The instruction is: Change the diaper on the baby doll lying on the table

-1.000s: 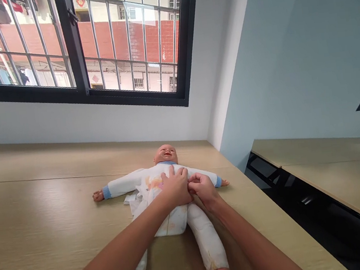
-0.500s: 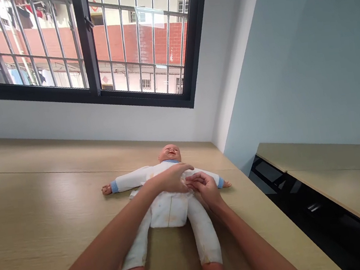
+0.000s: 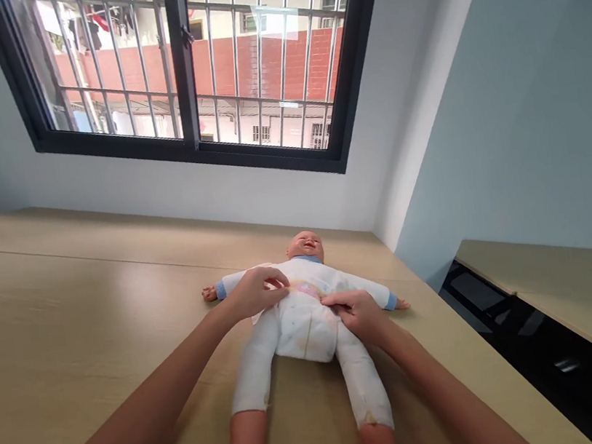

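Note:
A baby doll [image 3: 303, 244] lies on its back on the wooden table, arms spread, in a white outfit with blue collar and cuffs. Around its hips is a white diaper [image 3: 303, 331] with a coloured print at the waistband. My left hand [image 3: 259, 291] is at the waistband's left side, thumb and fingertips closing on its edge. On the other side my right hand [image 3: 361, 310] pinches the diaper's edge near the doll's hip. The fingers partly hide the diaper's side fastenings.
The wooden table [image 3: 97, 338] runs back to a white wall below a barred, dark-framed window [image 3: 195, 144]. Past the table's right edge stands another wooden surface [image 3: 569, 286] with a glossy black side.
My hands were together at the diaper's right side. Now they are apart, the left one moved to the waistband's left. The view has shifted a little left.

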{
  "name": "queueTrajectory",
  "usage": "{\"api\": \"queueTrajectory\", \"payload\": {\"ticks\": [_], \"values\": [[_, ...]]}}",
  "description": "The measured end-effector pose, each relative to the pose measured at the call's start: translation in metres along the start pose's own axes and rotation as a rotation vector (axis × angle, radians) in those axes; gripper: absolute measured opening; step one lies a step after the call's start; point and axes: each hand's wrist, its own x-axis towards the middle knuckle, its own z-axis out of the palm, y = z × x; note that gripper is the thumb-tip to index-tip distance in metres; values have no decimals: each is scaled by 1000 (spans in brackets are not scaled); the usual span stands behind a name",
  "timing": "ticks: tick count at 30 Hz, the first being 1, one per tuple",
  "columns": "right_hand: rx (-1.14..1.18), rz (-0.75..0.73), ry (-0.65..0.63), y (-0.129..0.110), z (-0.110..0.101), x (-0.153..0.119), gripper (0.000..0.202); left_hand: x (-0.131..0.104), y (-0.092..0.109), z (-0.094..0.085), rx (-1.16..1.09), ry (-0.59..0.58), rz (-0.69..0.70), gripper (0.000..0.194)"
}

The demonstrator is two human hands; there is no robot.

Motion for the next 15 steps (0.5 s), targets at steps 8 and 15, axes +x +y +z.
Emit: {"api": "queueTrajectory", "payload": {"ticks": [8,15], "values": [[-20,41,102,-36,-15,5,25,-6,-47,-20,177,81,-319,27],[-36,-219,-247,-98,9,63,28,-18,-57,-19,309,24,-318,15]]}}
